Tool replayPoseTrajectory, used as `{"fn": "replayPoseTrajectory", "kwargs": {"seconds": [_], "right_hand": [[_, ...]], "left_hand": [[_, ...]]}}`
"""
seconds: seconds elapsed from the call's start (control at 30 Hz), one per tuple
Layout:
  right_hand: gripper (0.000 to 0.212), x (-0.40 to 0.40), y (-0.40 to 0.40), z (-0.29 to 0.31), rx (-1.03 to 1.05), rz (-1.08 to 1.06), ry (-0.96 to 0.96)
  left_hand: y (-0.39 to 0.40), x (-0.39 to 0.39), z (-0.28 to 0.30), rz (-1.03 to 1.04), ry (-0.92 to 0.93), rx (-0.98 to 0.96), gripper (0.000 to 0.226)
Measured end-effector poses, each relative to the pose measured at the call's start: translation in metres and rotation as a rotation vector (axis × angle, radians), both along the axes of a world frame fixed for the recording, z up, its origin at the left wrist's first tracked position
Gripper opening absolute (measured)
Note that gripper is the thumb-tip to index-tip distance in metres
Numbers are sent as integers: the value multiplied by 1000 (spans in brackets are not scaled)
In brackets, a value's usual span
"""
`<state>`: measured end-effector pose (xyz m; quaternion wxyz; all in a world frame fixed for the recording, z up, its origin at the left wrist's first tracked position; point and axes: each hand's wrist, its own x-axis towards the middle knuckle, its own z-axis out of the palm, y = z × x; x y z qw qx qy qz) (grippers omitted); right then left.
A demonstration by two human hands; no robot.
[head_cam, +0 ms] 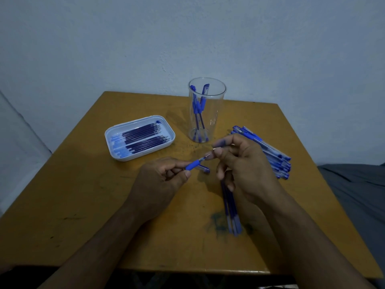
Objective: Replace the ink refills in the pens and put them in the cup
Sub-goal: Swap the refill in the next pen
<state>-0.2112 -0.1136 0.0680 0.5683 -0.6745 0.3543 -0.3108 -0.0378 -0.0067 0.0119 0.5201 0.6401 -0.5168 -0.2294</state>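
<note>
A person is sitting at a small yellow-brown table point(87, 205), both bare hands working above its middle; the left hand point(158, 180) is pinching the blue rubber grip of a pen point(194, 164) between thumb and curled fingers, the pen's tip end pointing up and to the right; the right hand point(243, 163) is meeting that end, its thumb and forefinger pinching the small tip piece, though what exactly is being held there is too small to tell; the other right fingers are curling loosely. The pen's long axis is running diagonally from the near-left toward the far-right, straight from one hand to the other, so the coming move looks like a twist or pull along that line.

A clear plastic cup point(216, 122) is standing toward the far edge, beyond the hands and nearer the right one, holding a few finished pens; a white tray point(110, 147) of refills is lying toward the left edge, nearer the left hand; a pile of pens point(277, 159) is lying at the right edge just beyond the right hand; several loose refills point(232, 215) are lying below the right hand toward the near edge; a pen cap point(205, 168) is resting between the hands.
</note>
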Motion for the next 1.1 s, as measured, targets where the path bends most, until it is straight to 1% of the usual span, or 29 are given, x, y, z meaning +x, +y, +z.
{"fn": "replayPoseTrajectory", "kwargs": {"seconds": [0.13,0.27,0.47,0.5,0.6,0.63,0.67,0.7,0.8,0.83,0.9,1.0,1.03,1.07,1.1], "right_hand": [[6,0,0,-3,-23,40,15],[6,1,1,-7,-74,54,74],[7,5,2,-11,-72,66,98],[10,5,2,-11,-81,54,108],[39,6,1,-12,-206,-5,231],[46,6,0,-13,-234,-22,254],[47,6,0,-12,-244,-25,251],[43,5,-1,-11,-234,-9,224],[11,1,-3,-6,-148,91,142],[8,0,-3,-6,-150,109,154],[11,1,-3,-8,-196,101,196],[40,4,-2,-11,-283,38,269],[45,4,-3,-11,-294,26,269],[42,4,-3,-10,-286,27,250],[34,3,-4,-9,-254,45,216]], "left_hand": [[0,1,-2,2,-53,10,26],[-1,1,-3,-6,-58,3,26],[0,3,-5,4,-77,-5,25],[0,2,-5,2,-79,-7,26],[0,1,-4,-10,-70,-12,27],[0,1,-4,-9,-68,-11,28],[0,1,-4,-7,-68,-9,28],[0,1,-4,-6,-67,-8,28],[0,1,-3,-9,-78,-14,29],[0,1,-3,-10,-86,-18,29],[0,1,-3,-12,-91,-22,28],[-1,2,-4,-10,-82,-25,26],[-1,2,-5,-8,-88,-25,25],[-1,2,-5,-7,-95,-26,25],[-1,2,-5,-5,-100,-26,26]]}}
